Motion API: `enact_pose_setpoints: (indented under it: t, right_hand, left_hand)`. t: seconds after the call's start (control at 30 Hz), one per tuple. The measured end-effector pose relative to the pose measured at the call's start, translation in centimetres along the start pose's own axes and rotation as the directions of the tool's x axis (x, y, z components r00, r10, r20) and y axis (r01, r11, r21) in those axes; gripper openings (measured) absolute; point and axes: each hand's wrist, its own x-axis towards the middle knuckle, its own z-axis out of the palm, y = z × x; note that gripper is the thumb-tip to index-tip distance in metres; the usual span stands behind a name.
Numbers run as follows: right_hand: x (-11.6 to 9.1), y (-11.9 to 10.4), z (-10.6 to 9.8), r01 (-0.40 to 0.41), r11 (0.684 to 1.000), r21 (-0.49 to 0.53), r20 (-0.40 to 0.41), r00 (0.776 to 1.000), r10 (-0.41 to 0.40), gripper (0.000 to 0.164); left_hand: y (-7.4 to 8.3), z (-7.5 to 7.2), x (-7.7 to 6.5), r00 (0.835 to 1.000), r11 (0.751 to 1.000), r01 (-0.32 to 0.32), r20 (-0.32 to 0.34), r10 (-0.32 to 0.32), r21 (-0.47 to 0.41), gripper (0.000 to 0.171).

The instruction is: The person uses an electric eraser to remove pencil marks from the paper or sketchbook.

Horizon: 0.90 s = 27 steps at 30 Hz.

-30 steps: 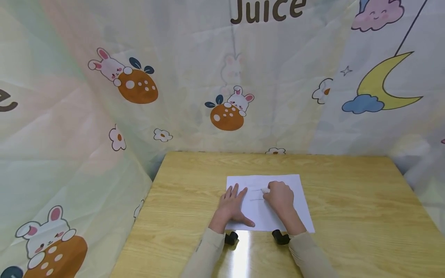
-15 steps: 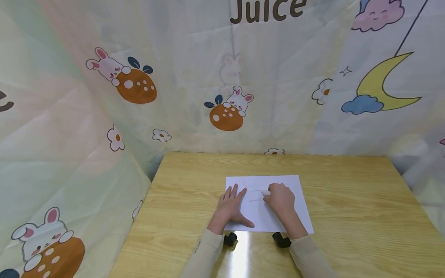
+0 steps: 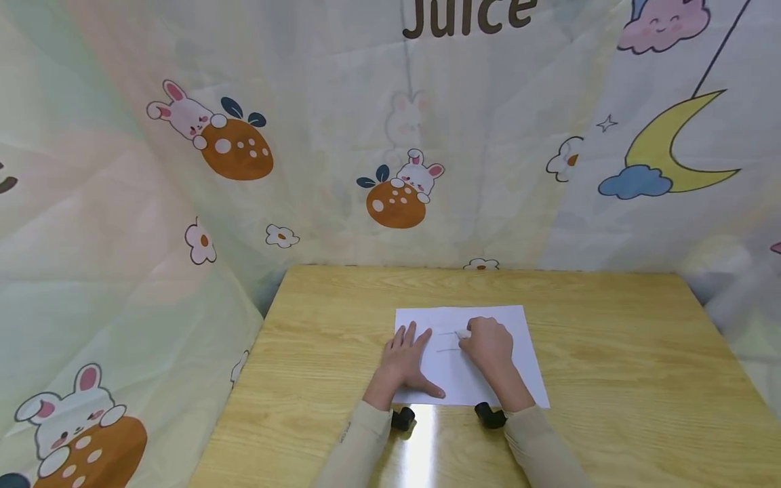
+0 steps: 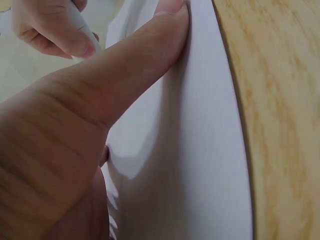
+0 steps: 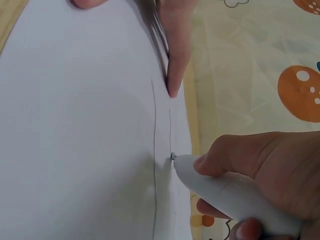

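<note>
A white sheet of paper (image 3: 470, 386) lies on the wooden table with two thin pencil lines (image 5: 154, 125) on it. Spread fingers of my left hand (image 3: 403, 362) press down on the sheet's left part; its thumb (image 4: 145, 55) lies near the paper's edge in the left wrist view. My right hand (image 3: 489, 346) grips a thick white electric eraser (image 5: 220, 192), pen-shaped with a small grey tip. That tip touches the paper at the end of the shorter, upper line. Several faint specks lie on the paper past the tip. The palm side of my right hand is hidden in the head view.
The wooden table (image 3: 628, 359) extends to both sides of the sheet. Black wrist-worn pieces (image 3: 490, 415) sit under the sleeves close to the table. A printed cloth (image 3: 317, 135) with rabbits, flowers and a moon hangs behind and at the left.
My right hand has shifted slightly left with the electric eraser, after a small move toward me. My left hand stays pressed on the paper. The head view has shifted a little.
</note>
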Motion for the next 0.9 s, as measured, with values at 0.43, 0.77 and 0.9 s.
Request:
enact_pose_setpoints:
  t: [0.43, 0.77, 0.9]
  right_hand:
    - [-0.21, -0.21, -0.3, -0.012, 1.0, -0.009, 0.025, 1.0, 0.012, 0.019]
    - [-0.22, -0.02, -0.03, -0.007, 1.0, -0.018, 0.039, 0.999, 0.008, 0.018]
    - [-0.09, -0.13, -0.01, 0.012, 1.0, -0.022, 0.022, 1.0, -0.012, 0.018]
  left_hand:
    - [0.06, -0.16, -0.05, 1.0, 1.0, 0.004, 0.012, -0.004, 0.014, 0.134]
    - [0.36, -0.35, -0.29, 1.0, 1.0, 0.012, 0.023, -0.012, 0.0, 0.132]
    - [0.31, -0.32, -0.22, 0.999, 1.0, 0.017, 0.029, -0.017, 0.008, 0.132]
